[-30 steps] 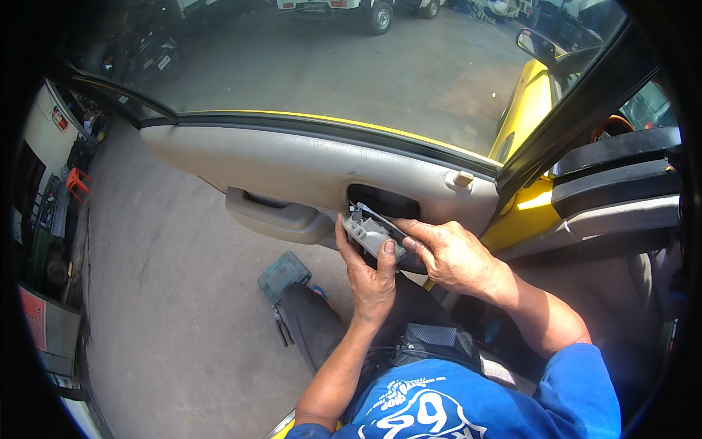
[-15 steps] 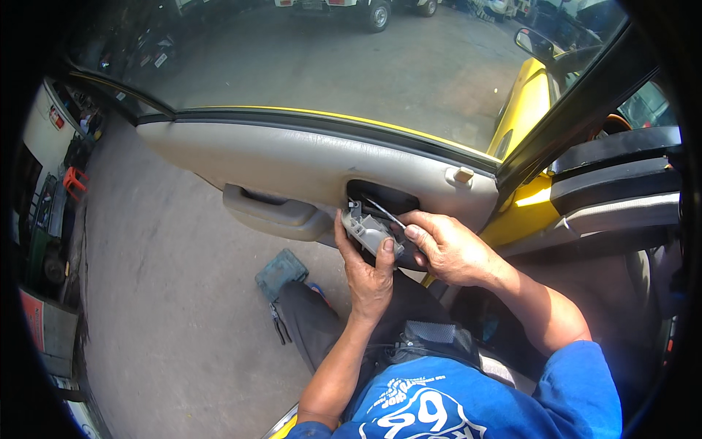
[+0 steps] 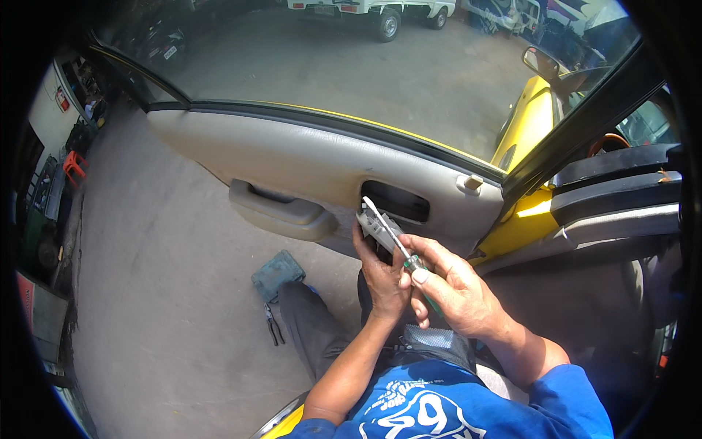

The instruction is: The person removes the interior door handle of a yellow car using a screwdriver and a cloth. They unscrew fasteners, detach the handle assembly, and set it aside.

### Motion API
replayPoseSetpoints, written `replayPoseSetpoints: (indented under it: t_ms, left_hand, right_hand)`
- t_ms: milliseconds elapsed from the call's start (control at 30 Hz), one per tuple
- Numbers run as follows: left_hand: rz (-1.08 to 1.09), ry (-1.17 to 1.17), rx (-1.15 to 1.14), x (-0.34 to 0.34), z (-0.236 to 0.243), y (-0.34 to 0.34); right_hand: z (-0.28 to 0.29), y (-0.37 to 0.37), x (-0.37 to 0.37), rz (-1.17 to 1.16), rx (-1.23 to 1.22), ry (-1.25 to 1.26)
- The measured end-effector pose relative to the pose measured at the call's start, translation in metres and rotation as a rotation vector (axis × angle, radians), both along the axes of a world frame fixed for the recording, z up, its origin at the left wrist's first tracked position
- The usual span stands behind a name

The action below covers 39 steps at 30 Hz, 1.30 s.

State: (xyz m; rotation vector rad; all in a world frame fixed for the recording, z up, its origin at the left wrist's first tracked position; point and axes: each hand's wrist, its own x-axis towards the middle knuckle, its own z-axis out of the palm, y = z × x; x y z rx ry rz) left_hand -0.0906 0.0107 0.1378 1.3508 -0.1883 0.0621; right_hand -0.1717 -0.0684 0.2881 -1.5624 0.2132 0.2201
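My left hand (image 3: 384, 284) is closed around a grey plastic inner door handle unit (image 3: 370, 226), held just below the dark rectangular opening (image 3: 401, 202) in the door panel. In my right hand (image 3: 462, 294) is a screwdriver (image 3: 386, 225) with a green handle. Its pale shaft slants up and left across the handle unit, with the tip near the opening's left edge. The hands are close together, and my right fingers partly hide the unit's lower end. Whether the tip touches the unit, I cannot tell.
The grey door panel (image 3: 270, 150) carries an armrest pull (image 3: 281, 216) left of my hands and a small knob (image 3: 474, 181) to the right. Pliers (image 3: 274, 328) and a blue-green box-like object (image 3: 278, 275) lie on the concrete floor. The car's seat and pillar are at right.
The screwdriver and my right hand have drawn back toward me, showing its green handle. The grey handle unit has tilted and moved slightly right and down, uncovering more of the opening.
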Motion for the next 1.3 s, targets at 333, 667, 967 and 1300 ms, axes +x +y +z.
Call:
replayPoseSetpoints:
  t_ms: [333, 667, 967, 1300]
  left_hand:
    - [-0.162, -0.148, -0.007, 0.020, -0.001, 0.031]
    - [-0.203, -0.032, -0.091, 0.011, 0.012, 0.078]
    - [-0.217, 0.031, -0.017, -0.017, 0.010, 0.056]
    - [-0.198, 0.096, 0.369, 0.030, 0.033, 0.098]
  right_hand:
    - [-0.061, 0.014, 0.023, -0.222, -0.808, -0.780]
    - [-0.089, 0.006, 0.016, -0.120, -0.857, -0.764]
    - [-0.097, -0.002, 0.014, -0.103, -0.926, -0.800]
    - [-0.094, -0.004, 0.032, -0.312, -0.667, -0.679]
